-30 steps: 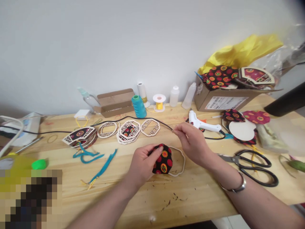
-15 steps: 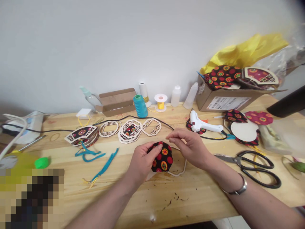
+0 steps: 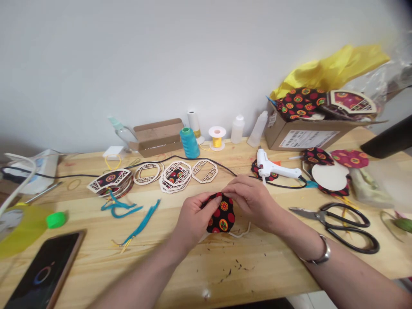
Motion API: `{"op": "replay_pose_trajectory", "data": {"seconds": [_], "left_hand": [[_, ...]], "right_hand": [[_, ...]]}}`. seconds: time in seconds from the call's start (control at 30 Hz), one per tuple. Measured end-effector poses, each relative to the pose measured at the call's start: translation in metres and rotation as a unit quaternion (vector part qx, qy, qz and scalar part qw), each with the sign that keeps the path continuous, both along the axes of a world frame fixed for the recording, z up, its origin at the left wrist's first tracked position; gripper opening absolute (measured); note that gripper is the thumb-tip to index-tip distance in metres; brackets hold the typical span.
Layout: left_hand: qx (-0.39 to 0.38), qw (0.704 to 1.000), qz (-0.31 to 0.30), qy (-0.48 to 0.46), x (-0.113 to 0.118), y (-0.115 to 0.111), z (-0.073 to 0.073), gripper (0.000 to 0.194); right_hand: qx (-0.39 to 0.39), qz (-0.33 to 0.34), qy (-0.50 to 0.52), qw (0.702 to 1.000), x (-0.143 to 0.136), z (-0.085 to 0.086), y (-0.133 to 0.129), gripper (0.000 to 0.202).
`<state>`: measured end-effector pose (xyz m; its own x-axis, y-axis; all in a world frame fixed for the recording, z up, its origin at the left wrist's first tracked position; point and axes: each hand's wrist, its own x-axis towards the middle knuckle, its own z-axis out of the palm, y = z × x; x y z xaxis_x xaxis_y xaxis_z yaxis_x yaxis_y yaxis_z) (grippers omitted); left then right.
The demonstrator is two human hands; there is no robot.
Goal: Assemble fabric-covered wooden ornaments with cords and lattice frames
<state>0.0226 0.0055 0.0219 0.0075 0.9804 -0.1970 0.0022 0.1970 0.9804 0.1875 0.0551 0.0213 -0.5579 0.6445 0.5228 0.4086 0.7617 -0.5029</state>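
My left hand [image 3: 196, 216] is closed round a scallop-edged piece covered in black patterned fabric [image 3: 223, 212], thumb pressed on its face. The fabric carries red dots and orange and green flower rounds. At its upper right edge, the fingers of my right hand [image 3: 249, 197] are pinched together against the piece, hiding part of that rim. Whether anything small is between those fingertips, I cannot tell. Behind and below the piece, a pale thin frame [image 3: 241, 234] shows partly, close to the wood.
A white glue gun [image 3: 278, 169] and black-handled scissors [image 3: 322, 216] lie to the right. Latticed wooden frames [image 3: 205, 171] and a teal thread cone [image 3: 189, 143] are behind my hands. A phone [image 3: 45, 270] lies front left. A cardboard box [image 3: 277, 135] holds fabric pieces. Dark scraps [image 3: 228, 272] dot the wooden table [image 3: 257, 279].
My right hand has come left and down, from above the fabric piece onto its upper right edge. My left hand keeps its hold with hardly any shift.
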Motion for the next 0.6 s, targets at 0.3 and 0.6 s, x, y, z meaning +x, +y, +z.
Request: {"op": "replay_pose_trajectory", "data": {"seconds": [0.3,0.6], "left_hand": [[0.045,0.995,-0.013,0.088,0.0001,-0.0006,0.0003,0.022],[0.141,0.974,-0.040,0.172,-0.0007,-0.0037,-0.0034,0.023]], "right_hand": [[0.031,0.020,-0.016,0.999,0.0013,-0.0034,0.0008,0.018],[0.077,0.025,-0.126,0.989,0.0020,0.0010,-0.0050,0.022]]}}
